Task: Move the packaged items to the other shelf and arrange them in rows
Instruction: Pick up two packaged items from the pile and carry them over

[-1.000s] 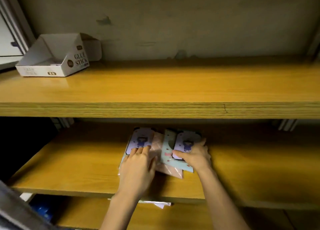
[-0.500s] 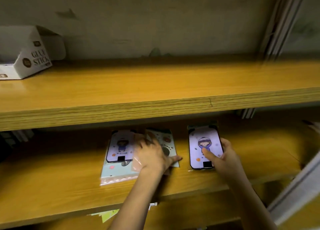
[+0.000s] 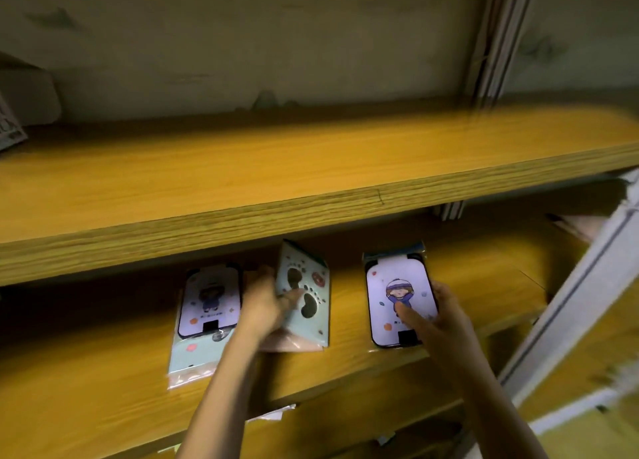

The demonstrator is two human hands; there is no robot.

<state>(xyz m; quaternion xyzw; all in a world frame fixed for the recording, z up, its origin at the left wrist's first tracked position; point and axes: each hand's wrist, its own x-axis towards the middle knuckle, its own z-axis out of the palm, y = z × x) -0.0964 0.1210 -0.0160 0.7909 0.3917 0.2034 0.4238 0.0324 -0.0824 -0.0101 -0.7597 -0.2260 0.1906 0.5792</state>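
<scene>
- Now our left hand [image 3: 264,303] pinches the tilted footprint package [image 3: 309,282] by its edge.
- Our right hand [image 3: 446,320] grips the purple package [image 3: 394,282], thumb across its face.

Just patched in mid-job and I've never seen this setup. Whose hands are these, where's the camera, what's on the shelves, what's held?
No machine: a person works bare-handed, and the one picture comes from a camera on their head, looking down. The left hand grips the footprint packet, tilted up from the lower shelf. The right hand holds the right packet, thumb on its face. The left packet lies flat. A box corner shows on the upper shelf, far left.
</scene>
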